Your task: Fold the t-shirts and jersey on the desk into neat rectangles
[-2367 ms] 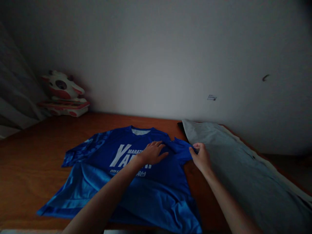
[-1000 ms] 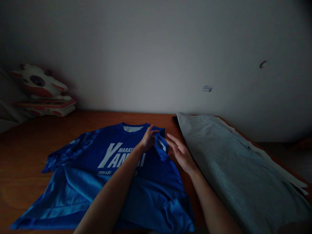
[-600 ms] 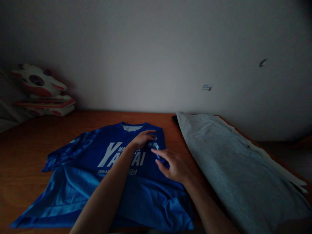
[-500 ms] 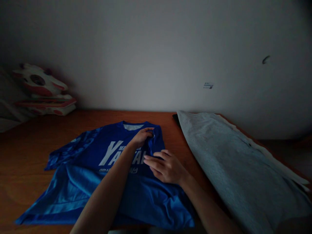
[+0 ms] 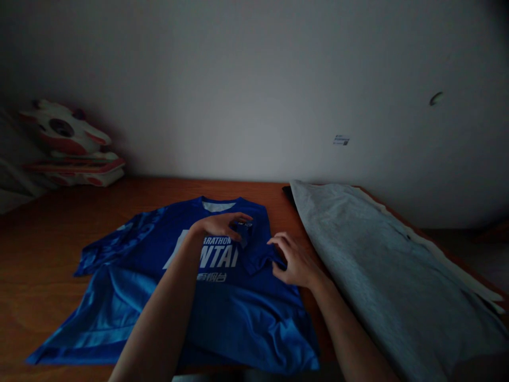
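Note:
A blue T-shirt with white lettering lies spread on the wooden table, neckline toward the wall. Its left sleeve lies stretched out with a lighter pattern, while the right sleeve is folded in over the chest. My left hand is over the upper chest, thumb and fingers apart beside the folded sleeve. At the shirt's right edge is my right hand, its fingers curved and apart near the sleeve cloth. Neither hand visibly grips the fabric.
Grey cloth lies over light and dark layers on the right. A red and white cow-shaped toy keyboard stands at the back left of the wooden table. Behind is a pale wall with a small label and a hook.
My right hand has moved right and my left hand slightly left and down, so they are farther apart. The sleeve cloth between them has spread out to the right and lower.

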The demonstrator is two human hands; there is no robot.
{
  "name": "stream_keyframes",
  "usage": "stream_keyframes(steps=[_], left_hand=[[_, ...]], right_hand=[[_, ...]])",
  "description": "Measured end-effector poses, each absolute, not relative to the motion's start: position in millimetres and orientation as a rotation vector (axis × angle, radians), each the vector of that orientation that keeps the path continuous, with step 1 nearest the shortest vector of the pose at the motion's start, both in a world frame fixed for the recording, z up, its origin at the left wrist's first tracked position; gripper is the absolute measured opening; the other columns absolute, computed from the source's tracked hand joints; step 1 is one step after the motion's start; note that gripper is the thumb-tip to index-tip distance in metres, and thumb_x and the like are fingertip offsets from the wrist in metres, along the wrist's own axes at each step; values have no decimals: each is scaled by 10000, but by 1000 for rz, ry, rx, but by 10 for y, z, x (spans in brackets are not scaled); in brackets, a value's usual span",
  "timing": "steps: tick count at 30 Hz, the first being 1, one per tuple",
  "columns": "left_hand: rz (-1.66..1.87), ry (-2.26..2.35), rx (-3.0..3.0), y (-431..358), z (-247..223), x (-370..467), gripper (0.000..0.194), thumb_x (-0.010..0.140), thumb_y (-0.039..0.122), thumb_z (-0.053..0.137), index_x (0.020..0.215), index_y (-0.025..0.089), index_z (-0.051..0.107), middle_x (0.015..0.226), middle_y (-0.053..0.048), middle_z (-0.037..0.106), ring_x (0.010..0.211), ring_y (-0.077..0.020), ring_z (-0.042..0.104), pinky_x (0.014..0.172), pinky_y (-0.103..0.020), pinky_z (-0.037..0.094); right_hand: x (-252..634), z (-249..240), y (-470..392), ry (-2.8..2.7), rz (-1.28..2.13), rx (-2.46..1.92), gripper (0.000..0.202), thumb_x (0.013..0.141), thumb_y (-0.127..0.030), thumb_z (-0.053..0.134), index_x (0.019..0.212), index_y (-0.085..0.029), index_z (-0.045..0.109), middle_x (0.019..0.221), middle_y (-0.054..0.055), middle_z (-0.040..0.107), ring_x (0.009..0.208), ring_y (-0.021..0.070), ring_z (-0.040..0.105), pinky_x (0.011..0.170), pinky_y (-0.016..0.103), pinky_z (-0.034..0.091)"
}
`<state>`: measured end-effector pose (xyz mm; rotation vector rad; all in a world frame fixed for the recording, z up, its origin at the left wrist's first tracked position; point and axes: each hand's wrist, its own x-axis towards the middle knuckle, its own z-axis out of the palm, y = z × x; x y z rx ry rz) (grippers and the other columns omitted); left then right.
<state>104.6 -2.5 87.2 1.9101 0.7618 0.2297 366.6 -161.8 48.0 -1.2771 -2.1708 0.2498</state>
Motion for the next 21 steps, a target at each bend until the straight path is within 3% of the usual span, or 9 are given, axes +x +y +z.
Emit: stream_keyframes(steps=[2, 5, 10, 14, 18, 21], left_hand=[[161, 765, 2077, -6, 878, 1046, 717, 634, 173, 787, 1330, 233, 626, 1434, -77, 625, 1304, -275, 577, 1034, -333, 466], [146, 966, 2128, 15, 850, 1092, 454, 676, 126, 670, 1121, 206, 711, 1218, -60, 729, 1058, -233, 694, 911, -311, 533], [181, 1137, 1895, 37, 857, 985, 216, 678, 154, 617, 890, 181, 653, 901, -18, 722, 740, -168, 701, 721, -284, 575], [-9, 1188, 1830, 24, 979, 774, 244, 623, 178, 650, 865, 192, 624, 837, -1, 703, 764, -179, 698, 719, -283, 576], [-78, 1075, 1930, -44, 1114, 724, 484, 589, 220, 691, 1071, 207, 645, 1117, -50, 706, 906, -213, 701, 732, -277, 569], [-100, 1018, 1891, -92, 1161, 779, 667, 603, 255, 700, 1259, 221, 586, 1256, -79, 652, 868, -198, 700, 703, -275, 569]], right_hand=[[3655, 452, -1599, -2137, 263, -1318, 444, 734, -88, 626, 1141, -253, 562, 1152, 66, 577, 1065, 240, 603, 959, 396, 507], [3667, 411, -1567, -2090, 279, -1356, 307, 745, -63, 581, 982, -253, 538, 1017, 33, 586, 926, 210, 604, 847, 352, 507], [3738, 415, -1558, -2046, 261, -1316, 281, 699, -19, 541, 838, -252, 468, 877, 6, 547, 814, 190, 568, 747, 305, 459], [3727, 450, -1584, -2091, 305, -1317, 275, 677, -17, 542, 801, -248, 461, 862, -5, 531, 790, 176, 552, 738, 292, 431], [3688, 468, -1599, -2122, 343, -1301, 255, 686, -53, 571, 814, -249, 469, 863, -8, 526, 790, 175, 553, 728, 284, 425], [3681, 479, -1602, -2114, 330, -1292, 230, 701, -85, 592, 808, -249, 472, 855, -9, 522, 777, 172, 549, 722, 283, 424]])
